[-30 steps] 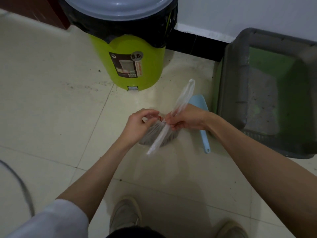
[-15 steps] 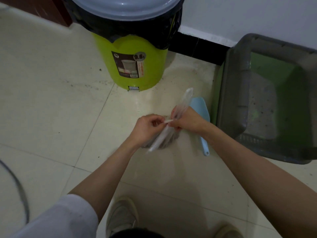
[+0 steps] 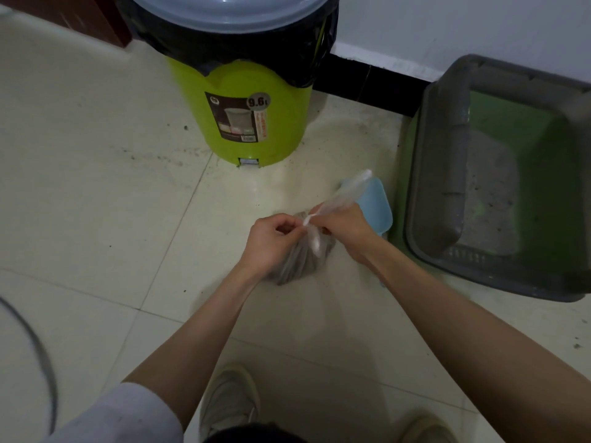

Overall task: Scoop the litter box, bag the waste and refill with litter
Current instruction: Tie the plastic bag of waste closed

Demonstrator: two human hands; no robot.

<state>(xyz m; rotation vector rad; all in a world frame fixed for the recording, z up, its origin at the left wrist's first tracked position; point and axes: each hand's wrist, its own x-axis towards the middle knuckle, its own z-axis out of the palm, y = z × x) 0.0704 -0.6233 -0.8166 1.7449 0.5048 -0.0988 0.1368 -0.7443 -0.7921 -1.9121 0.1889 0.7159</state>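
A clear plastic bag [image 3: 300,260] holding grey clumped litter sits on the floor tiles between my hands. My left hand [image 3: 271,241] pinches one twisted strip of the bag's neck. My right hand [image 3: 343,227] pinches the other strip, which sticks up and away toward the bin. A light blue scoop [image 3: 375,204] lies on the floor behind my right hand, partly hidden by it. The grey and green litter box [image 3: 431,174] stands to the right with a thin grey layer of litter in its bottom.
A lime green pedal bin [image 3: 256,123] with a black liner and a grey lid stands just beyond the bag. A dark cable [image 3: 38,350] curves over the floor at the left. My shoes [image 3: 228,398] are below, and a wall with a black skirting runs behind.
My hands have drawn closer together over the bag's neck, and the loose strip by my left hand has shortened. The upright strip leans lower toward the scoop.
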